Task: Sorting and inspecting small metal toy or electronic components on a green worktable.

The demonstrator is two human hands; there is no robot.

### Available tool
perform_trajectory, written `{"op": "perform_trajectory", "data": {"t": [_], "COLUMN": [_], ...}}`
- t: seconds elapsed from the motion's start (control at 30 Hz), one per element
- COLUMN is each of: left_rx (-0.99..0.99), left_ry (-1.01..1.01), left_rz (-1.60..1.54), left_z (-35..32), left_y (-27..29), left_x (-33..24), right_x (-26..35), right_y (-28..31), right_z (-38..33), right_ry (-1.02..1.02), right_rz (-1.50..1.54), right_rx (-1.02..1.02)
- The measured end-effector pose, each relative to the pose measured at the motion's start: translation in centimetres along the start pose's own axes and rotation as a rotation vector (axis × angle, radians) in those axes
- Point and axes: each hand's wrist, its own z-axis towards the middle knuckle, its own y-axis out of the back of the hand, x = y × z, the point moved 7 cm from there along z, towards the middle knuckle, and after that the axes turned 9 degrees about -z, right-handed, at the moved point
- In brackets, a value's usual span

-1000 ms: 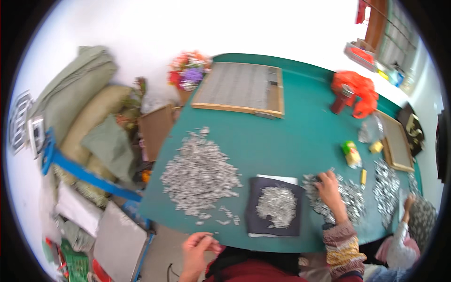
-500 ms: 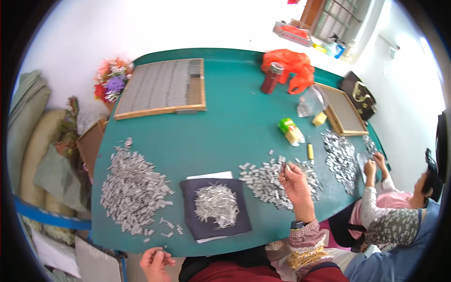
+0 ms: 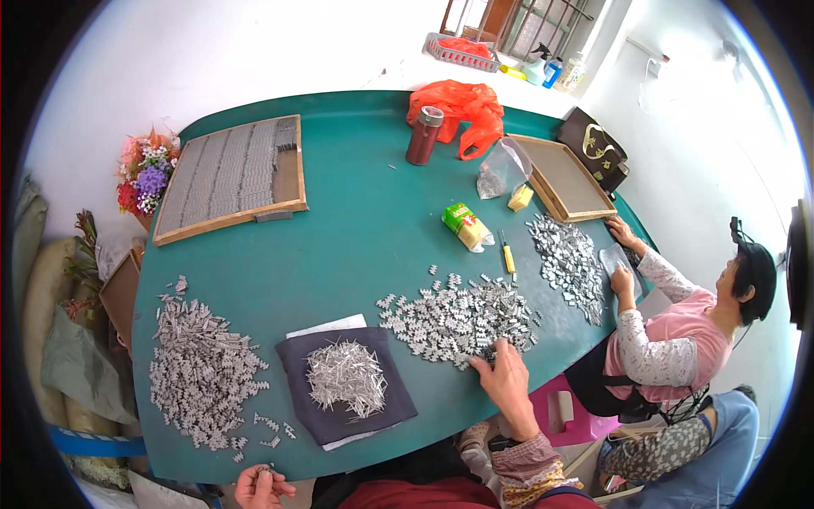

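My right hand reaches down to the near edge of the middle pile of small grey notched metal pieces. Its thumb and fingertips close around a small dark grey piece there, partly hidden by the fingers. Low at the table's front edge, my left hand pinches a small grey piece between thumb and fingertips; little of it shows. Between the hands, a heap of thin silvery metal pins rests on a folded dark cloth. Left of that cloth spreads another pile of grey metal pieces.
Far left on the green table is a wooden-framed tray holding rows of grey pieces. A dark red flask, red plastic bag, green-yellow packet and yellow-handled tool stand farther back. A co-worker sits at the right.
My right hand has come down from above the middle pile to its near edge. The view has shifted. The co-worker's far hand has moved toward the framed tray at the right.
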Motion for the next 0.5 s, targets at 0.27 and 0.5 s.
{"op": "perform_trajectory", "data": {"t": [0.27,0.5], "left_rx": [-0.139,-0.107], "left_ry": [-0.295,-0.261], "left_rz": [-0.076,-0.219], "left_z": [-0.8,-1.5], "left_y": [-0.4,0.7], "left_x": [-1.1,-0.1], "right_x": [5.0,1.3], "right_y": [-4.2,-4.6], "right_z": [2.4,5.8], "right_ry": [0.118,0.121], "right_rz": [0.029,-0.032], "right_rx": [0.040,0.093]}}
